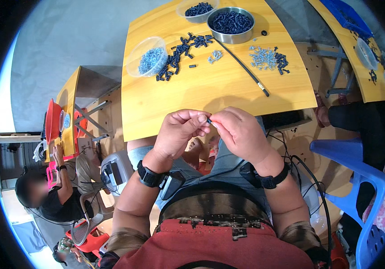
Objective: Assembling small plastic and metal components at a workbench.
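My left hand (181, 130) and my right hand (237, 132) meet just off the table's front edge, above my lap. Between their fingertips is a small dark cylindrical piece (209, 120), mostly covered by the fingers; both hands pinch it. On the wooden table (179, 98) ahead lies a loose trail of dark short cylinders (174, 60). A clear plastic tub (132, 67) of small transparent bluish pieces stands at its left end. To the right, a scatter of small clear pieces (264, 58) lies beside more dark cylinders (282, 62).
A steel bowl (232, 39) and a clear tub (179, 10), both filled with dark pieces, stand at the far edge. A thin black rod (241, 65) lies slantwise on the table. People sit at side tables; a blue plastic chair (349, 154) is close on my right. Cables hang near my right arm.
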`<state>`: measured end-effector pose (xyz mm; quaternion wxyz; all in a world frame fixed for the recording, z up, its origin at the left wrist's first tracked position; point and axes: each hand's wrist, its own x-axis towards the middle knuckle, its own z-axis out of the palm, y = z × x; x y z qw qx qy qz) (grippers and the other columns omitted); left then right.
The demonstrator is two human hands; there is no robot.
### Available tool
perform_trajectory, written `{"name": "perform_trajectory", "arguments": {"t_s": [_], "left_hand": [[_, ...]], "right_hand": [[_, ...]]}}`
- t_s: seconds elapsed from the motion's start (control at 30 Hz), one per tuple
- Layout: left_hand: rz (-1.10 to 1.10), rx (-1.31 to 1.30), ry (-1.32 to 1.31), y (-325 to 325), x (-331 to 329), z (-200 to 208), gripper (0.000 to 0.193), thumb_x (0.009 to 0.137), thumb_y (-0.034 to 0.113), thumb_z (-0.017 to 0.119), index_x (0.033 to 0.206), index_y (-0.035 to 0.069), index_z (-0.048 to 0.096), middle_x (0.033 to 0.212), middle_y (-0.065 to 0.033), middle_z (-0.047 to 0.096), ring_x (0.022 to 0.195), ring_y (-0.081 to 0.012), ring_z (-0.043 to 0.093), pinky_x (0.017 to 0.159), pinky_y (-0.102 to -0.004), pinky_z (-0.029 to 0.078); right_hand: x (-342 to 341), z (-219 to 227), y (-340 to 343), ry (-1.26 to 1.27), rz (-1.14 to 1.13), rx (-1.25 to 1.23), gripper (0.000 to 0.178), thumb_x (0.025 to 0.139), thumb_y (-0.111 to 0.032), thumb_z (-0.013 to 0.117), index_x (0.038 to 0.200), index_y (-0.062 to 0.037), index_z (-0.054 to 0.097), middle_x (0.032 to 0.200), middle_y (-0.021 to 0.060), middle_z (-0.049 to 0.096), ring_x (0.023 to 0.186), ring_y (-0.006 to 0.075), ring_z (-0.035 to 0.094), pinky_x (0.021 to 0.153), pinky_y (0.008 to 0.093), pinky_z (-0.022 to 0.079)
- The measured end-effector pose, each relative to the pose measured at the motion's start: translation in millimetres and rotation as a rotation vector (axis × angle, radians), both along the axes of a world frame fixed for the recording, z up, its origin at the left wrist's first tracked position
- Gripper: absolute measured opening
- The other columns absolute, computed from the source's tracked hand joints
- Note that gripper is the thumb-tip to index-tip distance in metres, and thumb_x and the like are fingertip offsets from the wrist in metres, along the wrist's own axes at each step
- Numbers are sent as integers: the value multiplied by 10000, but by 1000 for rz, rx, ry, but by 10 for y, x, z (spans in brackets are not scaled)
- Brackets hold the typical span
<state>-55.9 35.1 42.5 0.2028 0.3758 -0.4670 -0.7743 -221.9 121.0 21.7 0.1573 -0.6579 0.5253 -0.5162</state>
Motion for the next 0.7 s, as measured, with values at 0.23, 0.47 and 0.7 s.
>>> {"name": "perform_trajectory", "arguments": {"t_s": [0.23,0.47,0.7], "left_hand": [[16,-80,38,75,48,-32,153,885,97,573,989,-5,620,845,-66,650,754,-137,617,684,-247,497],[23,-25,83,169,138,-55,146,891,77,558,1007,2,605,884,-62,643,779,-142,617,714,-253,506],[191,118,139,74,294,-140,152,886,53,556,1023,2,596,933,-72,639,812,-139,620,743,-246,517]], "right_hand": [[117,18,40,44,-96,29,101,773,-24,557,870,-22,531,785,143,564,740,334,564,633,402,457],[208,26,71,15,-198,75,59,798,-38,546,851,-27,523,747,155,557,722,342,558,623,408,449],[319,8,113,-249,-100,125,175,788,-26,593,958,6,570,839,160,619,713,290,618,604,336,482]]}}
